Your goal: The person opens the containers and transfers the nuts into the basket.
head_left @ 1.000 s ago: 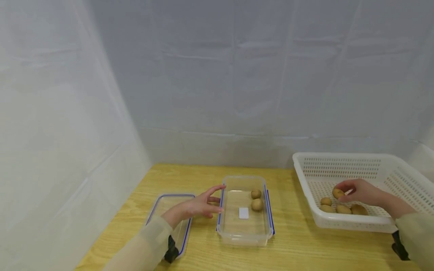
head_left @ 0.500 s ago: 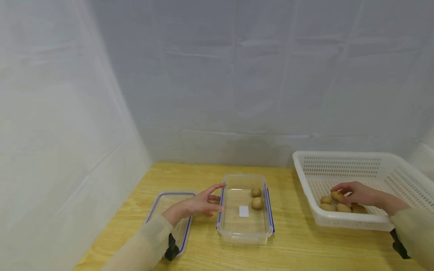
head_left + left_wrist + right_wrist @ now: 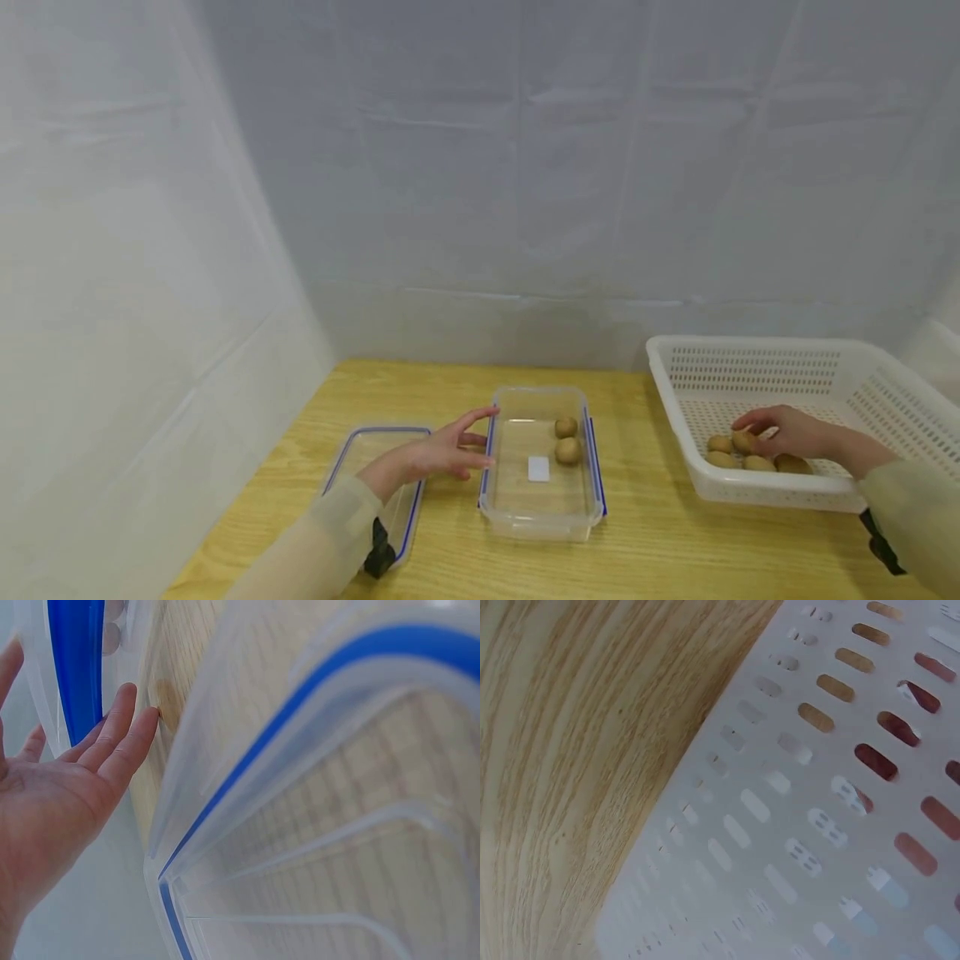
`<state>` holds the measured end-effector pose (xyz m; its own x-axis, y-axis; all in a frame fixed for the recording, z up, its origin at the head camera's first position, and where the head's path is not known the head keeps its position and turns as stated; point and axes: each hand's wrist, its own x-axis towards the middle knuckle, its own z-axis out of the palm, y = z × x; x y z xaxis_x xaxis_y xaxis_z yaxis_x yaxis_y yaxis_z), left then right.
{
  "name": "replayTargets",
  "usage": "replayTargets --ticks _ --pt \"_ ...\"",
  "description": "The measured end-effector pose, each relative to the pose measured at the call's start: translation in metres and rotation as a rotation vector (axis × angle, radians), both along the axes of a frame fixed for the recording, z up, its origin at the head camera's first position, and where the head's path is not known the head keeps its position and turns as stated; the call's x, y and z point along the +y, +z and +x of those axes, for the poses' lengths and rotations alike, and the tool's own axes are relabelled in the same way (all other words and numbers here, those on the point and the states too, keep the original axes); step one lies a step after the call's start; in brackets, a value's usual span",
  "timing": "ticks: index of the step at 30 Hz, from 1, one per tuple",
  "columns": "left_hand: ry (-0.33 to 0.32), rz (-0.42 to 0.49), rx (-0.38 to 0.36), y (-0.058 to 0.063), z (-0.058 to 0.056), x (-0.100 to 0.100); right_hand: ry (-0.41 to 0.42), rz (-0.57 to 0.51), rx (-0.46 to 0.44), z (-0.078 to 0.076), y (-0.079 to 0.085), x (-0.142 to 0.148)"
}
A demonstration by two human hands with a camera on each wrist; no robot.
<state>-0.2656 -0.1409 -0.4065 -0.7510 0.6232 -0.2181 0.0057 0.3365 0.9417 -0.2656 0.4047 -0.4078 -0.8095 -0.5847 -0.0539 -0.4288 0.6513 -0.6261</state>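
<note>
In the head view my left hand (image 3: 442, 454) has its fingers spread along the left side of a clear plastic food container (image 3: 517, 517). The left wrist view shows those fingers mostly straight beside the container's blue clip (image 3: 79, 667). Two small potatoes (image 3: 567, 452) lie inside the container along its right wall, near a white square label (image 3: 538, 469). My right hand (image 3: 798, 437) reaches into a white perforated basket (image 3: 780, 498) and pinches a potato (image 3: 742, 442) between thumb and fingers. Several other potatoes (image 3: 720, 460) lie close around it at the basket's near left corner.
A clear lid (image 3: 408, 533) with a blue seal lies on the wooden table (image 3: 637, 550), left of the container and partly under my left forearm. White sheeting (image 3: 480, 208) hangs behind the table and down its left side. The basket's wall (image 3: 727, 825) fills much of the right wrist view.
My right hand has moved slightly down and left, lowering the pinched potato among the others in the basket. My left hand has stayed at the container's side.
</note>
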Motion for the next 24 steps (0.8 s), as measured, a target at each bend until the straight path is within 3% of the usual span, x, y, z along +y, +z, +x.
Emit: replayTargets --ticks 8,24 --pt "-0.004 -0.008 0.003 -0.002 -0.002 0.000 -0.082 -0.004 -0.020 0.007 0.011 -0.002" --pt "0.008 -0.017 0.013 -0.001 -0.003 0.000 -0.125 -0.116 0.227 0.012 0.062 -0.040"
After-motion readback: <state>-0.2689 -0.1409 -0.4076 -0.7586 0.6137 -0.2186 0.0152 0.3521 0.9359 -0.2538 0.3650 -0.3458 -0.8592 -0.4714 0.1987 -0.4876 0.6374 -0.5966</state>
